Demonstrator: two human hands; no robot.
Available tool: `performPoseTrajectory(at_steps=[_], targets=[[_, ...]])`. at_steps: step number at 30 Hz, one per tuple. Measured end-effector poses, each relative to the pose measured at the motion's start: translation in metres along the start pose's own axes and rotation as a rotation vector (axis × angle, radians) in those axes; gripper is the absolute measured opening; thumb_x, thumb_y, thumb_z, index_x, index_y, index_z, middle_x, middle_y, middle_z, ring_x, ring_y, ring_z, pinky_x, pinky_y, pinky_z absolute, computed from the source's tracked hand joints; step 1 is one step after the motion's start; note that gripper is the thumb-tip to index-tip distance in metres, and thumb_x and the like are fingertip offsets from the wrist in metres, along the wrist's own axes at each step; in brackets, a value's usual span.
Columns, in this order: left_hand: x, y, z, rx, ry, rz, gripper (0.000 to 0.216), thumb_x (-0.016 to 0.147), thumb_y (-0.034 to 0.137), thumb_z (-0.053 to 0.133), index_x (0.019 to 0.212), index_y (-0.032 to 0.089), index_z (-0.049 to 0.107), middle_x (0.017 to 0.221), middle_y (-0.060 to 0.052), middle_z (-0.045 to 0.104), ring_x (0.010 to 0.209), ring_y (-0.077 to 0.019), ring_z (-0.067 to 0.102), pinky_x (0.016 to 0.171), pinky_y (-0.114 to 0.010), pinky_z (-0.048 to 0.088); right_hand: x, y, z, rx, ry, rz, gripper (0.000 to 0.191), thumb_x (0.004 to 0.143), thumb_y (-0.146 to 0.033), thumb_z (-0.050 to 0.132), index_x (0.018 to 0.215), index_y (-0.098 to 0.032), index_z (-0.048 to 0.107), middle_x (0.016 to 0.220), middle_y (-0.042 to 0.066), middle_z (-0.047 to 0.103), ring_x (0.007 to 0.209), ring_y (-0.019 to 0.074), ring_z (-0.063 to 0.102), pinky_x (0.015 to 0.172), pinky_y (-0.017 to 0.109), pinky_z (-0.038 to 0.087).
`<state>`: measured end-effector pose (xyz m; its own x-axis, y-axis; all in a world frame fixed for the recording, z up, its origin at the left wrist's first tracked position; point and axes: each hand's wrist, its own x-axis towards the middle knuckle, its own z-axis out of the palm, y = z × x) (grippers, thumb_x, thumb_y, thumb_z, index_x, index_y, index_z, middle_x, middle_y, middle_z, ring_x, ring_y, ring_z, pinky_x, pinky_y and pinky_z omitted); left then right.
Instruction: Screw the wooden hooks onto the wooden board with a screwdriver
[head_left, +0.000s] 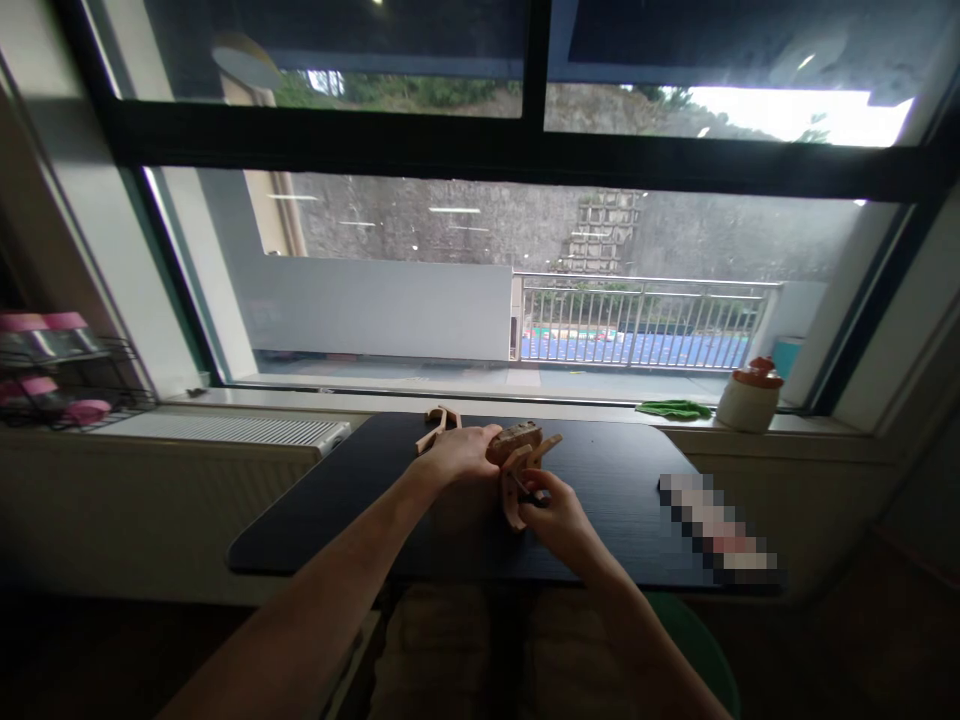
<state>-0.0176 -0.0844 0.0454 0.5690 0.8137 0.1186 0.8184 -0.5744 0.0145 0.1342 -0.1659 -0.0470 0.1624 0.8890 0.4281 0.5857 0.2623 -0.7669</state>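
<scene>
In the head view, my left hand point(461, 455) is closed on the left end of a rough brown wooden block point(517, 438). Curved light-wood pieces point(512, 495) stand against the block's near side, with small dark holes in one of them. My right hand point(553, 508) pinches a small dark tool point(534, 498) with a thin shaft, pointed at the curved piece; its exact kind is too small to tell. Beyond my left wrist, more bent wooden pieces point(441, 425) lie on the black table point(352, 500). My left fingertips are partly hidden by the block.
A blurred-out flat object point(720, 530) lies at the table's right edge. The windowsill holds a green cloth point(673, 410) and a white jar point(750, 398) with an orange-brown lid. At left are a radiator point(247, 440) and a wire rack point(112, 365) with pink-lidded containers. A green stool point(694, 650) is below right.
</scene>
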Motion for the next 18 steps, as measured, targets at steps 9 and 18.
performPoseTrajectory(at_steps=[9,18], targets=[[-0.001,-0.001,0.002,0.001,0.012,-0.011,0.053,0.068,0.061,0.046,0.109,0.029,0.051,0.095,-0.006,0.066,0.086,-0.0299,0.063,0.068,-0.037,0.048,-0.024,-0.004,-0.014,-0.020,0.030,-0.191,0.032,0.082,-0.021,0.046,0.114,-0.019,0.051,0.115,0.009,0.058,0.098,0.0190,0.059,0.081,0.031,0.046],[-0.003,0.002,-0.002,0.005,-0.006,-0.017,0.053,0.069,0.059,0.047,0.111,0.028,0.050,0.096,-0.007,0.066,0.088,-0.0292,0.062,0.070,-0.036,0.047,-0.027,-0.028,-0.020,-0.708,-0.033,-0.220,0.021,0.092,-0.028,0.036,0.094,-0.020,0.056,0.078,0.004,0.065,0.070,0.0162,0.064,0.052,0.023,0.032]])
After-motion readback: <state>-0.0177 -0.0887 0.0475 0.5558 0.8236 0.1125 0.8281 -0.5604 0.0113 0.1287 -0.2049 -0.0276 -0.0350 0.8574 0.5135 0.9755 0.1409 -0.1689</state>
